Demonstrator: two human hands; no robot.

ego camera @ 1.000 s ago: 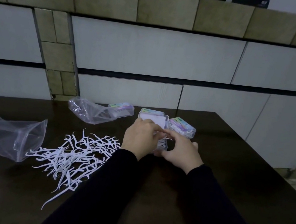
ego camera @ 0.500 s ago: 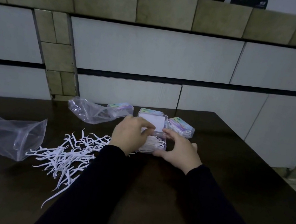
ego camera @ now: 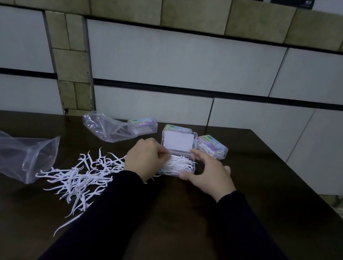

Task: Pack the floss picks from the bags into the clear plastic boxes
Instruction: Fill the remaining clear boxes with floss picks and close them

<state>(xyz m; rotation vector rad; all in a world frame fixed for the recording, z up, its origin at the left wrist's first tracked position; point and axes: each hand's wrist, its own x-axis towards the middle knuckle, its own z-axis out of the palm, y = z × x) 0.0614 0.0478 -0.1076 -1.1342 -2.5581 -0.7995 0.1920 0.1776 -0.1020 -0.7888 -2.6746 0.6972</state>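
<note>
A dark wooden table (ego camera: 173,230) stands against a wall of large pale panels (ego camera: 176,59) with dark horizontal seams, topped by a band of matte olive-grey tiles (ego camera: 123,0); a column of the same tiles runs down at left. At far left on the table lies a crumpled clear plastic bag (ego camera: 7,152), its open mouth facing right. Beside it spreads a loose heap of thin white plastic floss picks (ego camera: 78,180), hooked at one end and pointed at the other, lying at mixed angles, several with their long axes running toward the near table edge. Behind the heap rests a second crumpled clear bag (ego camera: 104,126), touching a closed clear rectangular box with a pastel label (ego camera: 144,125). The left hand (ego camera: 146,159), in a dark sleeve, has its fingers curled at the left rim of the open clear plastic box (ego camera: 177,164), pinching picks there. Inside this box a bundle of white picks lies with its long axis left to right; the raised hinged lid (ego camera: 179,141) carries a white card. The right hand (ego camera: 210,175) grasps the box's right end, thumb on the near corner. Further right sits another closed, filled clear box with a pastel label (ego camera: 212,147).
</note>
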